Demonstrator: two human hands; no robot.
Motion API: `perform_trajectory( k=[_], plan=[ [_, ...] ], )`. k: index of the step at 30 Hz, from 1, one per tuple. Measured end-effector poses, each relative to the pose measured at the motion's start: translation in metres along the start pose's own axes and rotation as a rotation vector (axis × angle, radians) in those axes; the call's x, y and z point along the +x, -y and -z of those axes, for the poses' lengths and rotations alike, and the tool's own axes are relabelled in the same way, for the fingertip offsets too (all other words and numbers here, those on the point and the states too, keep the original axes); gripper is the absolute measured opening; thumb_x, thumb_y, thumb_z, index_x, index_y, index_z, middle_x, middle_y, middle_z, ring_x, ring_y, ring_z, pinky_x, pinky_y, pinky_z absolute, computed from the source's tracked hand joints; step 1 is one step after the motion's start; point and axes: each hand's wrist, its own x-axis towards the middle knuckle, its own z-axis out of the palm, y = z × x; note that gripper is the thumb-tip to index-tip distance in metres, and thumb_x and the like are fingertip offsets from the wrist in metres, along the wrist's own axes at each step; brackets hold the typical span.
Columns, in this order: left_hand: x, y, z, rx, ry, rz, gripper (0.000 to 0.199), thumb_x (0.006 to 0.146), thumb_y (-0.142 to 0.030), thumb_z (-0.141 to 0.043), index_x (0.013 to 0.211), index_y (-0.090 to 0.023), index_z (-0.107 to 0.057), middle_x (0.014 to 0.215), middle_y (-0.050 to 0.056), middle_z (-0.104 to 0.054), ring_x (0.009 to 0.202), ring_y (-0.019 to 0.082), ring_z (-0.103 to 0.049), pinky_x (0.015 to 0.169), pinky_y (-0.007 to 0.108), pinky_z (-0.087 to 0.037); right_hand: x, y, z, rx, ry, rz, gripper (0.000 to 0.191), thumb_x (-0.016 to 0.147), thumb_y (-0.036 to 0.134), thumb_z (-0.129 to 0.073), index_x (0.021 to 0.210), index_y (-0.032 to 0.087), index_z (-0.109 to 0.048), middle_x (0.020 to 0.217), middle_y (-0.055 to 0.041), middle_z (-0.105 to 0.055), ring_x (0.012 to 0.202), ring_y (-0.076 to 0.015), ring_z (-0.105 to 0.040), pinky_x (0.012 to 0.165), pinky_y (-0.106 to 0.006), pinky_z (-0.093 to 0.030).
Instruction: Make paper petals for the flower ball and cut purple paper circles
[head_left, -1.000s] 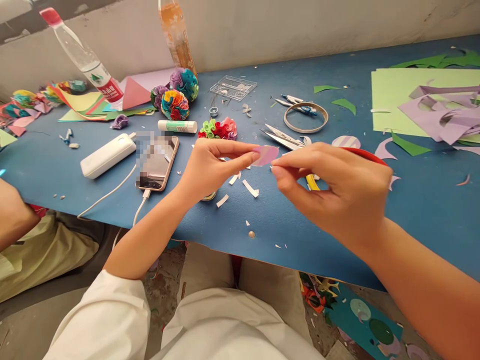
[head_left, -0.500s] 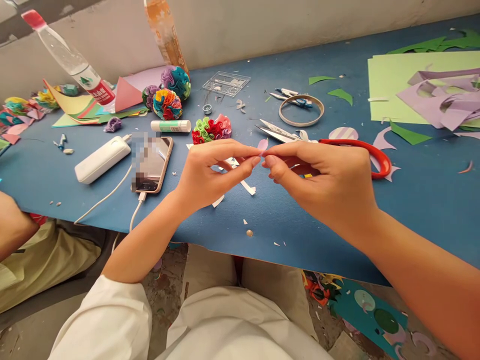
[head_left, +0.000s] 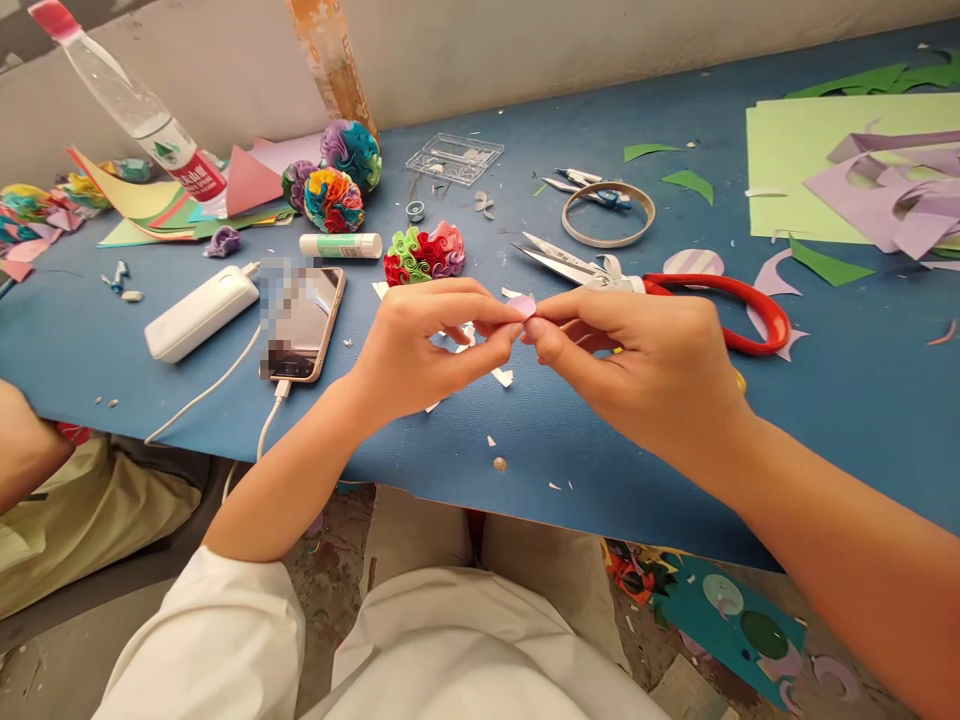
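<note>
Between my fingertips is a small pink-purple paper piece [head_left: 523, 305], partly hidden by the fingers. My left hand [head_left: 442, 335] pinches it from the left, thumb and forefinger together. From the other side my right hand [head_left: 637, 350] pinches its right edge. Just beyond my right hand lie scissors with red handles [head_left: 757, 310], their blades [head_left: 559, 262] pointing left. A ball of curled red, green and pink paper [head_left: 425, 254] sits behind my left hand. White paper scraps [head_left: 501, 377] lie below and around the fingers.
A phone [head_left: 311, 325] and a white power bank [head_left: 201, 312] with cables lie left, near a glue stick [head_left: 341, 246]. Behind stand a water bottle [head_left: 142, 120] and paper balls [head_left: 335, 198]. A tape ring [head_left: 606, 240] and green sheets [head_left: 780, 170] lie right. Another person's arm [head_left: 26, 440] is at far left.
The paper piece has tilted from upright to flatter between my fingertips, and my hands have drawn slightly closer together. The view has shifted a little.
</note>
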Motion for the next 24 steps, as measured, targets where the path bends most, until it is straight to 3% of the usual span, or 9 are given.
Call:
perform_trajectory(
  k=[14,24],
  plan=[
    [-0.0008,-0.0014,-0.0013,0.017,-0.012,0.065,0.011,0.08,-0.021,-0.064,0.075,-0.022,-0.074,0.07,-0.003,-0.072,0.058,0.006,-0.06,0.053,0.016,-0.052,-0.0002,0.0008,0.0009,0.035,0.023,-0.013,0.015,0.083,0.02,-0.056,0.078,0.021,-0.069,0.062,0.0025,-0.067,0.053,-0.0126,-0.061,0.051,-0.026,-0.048],
    [-0.0005,-0.0052,-0.0002,0.036,-0.006,0.122,0.009,0.079,-0.02,-0.064,0.077,-0.021,-0.074,0.08,0.001,-0.073,0.069,0.009,-0.065,0.052,0.015,-0.053,-0.0008,0.0005,0.0011,-0.026,0.022,-0.004,0.018,0.087,0.025,-0.053,0.081,0.021,-0.07,0.064,0.0012,-0.068,0.05,-0.0133,-0.06,0.052,-0.029,-0.045]
  ],
)
